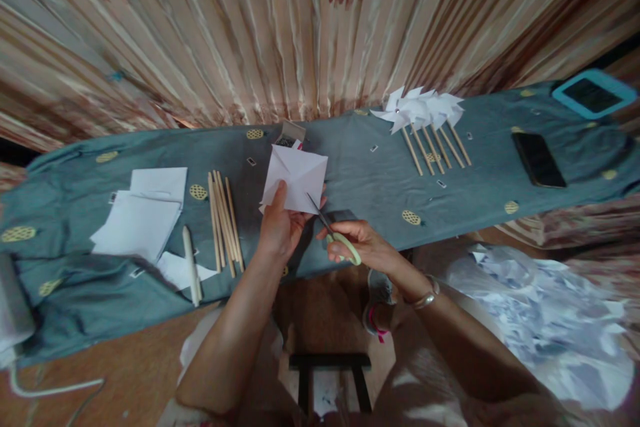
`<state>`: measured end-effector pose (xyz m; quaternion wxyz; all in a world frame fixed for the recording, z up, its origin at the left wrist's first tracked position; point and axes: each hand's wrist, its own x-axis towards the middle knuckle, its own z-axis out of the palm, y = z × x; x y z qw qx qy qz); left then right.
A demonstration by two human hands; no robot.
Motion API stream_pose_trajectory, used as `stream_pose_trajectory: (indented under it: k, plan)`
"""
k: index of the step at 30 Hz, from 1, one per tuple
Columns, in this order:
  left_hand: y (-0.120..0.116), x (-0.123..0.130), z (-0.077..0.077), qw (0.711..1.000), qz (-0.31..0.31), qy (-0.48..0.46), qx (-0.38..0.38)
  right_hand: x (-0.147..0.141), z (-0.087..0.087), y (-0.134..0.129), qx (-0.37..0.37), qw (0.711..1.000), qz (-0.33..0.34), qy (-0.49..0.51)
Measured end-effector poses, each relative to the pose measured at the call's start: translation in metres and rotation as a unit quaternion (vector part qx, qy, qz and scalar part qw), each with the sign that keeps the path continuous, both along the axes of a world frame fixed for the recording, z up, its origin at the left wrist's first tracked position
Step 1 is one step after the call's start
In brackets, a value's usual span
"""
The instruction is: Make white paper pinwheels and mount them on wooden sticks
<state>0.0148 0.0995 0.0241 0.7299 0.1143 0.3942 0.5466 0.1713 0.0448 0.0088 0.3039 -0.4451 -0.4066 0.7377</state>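
A white square of paper [300, 174] with crease lines is held by my left hand [284, 224], thumb on top and fingers beneath. My right hand [357, 240] grips scissors [345, 247] with pale green handles, their dark blades at the paper's lower right corner. Just behind the paper, a small open box [290, 134] of dark bits is partly hidden. Left of my left hand lie several wooden sticks [224, 224]. White paper sheets [145, 220] are stacked farther left, with a white pen-like tool [190, 267] beside them.
Several white paper pinwheels on sticks [430, 114] lie at the back right of the cloth-covered table [360, 180]. Farther right are a black phone [540, 159] and a blue-framed device [595, 94]. Clear bags of white paper pieces [545, 320] sit below the table's right side.
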Motion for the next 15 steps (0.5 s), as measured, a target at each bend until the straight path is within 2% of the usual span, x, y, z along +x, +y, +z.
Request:
stream_pose_trajectory:
  k: [9, 15]
  plan:
    - [-0.0011, 0.0009, 0.0034, 1.0, 0.014, -0.006, -0.002, -0.0021, -0.0015, 0.0006, -0.03, 0.999, -0.014, 0.003]
    - [-0.0007, 0.0009, 0.0035, 1.0, 0.015, 0.003, -0.009, -0.0027, -0.0011, 0.0007, -0.025, 1.0, -0.019, 0.003]
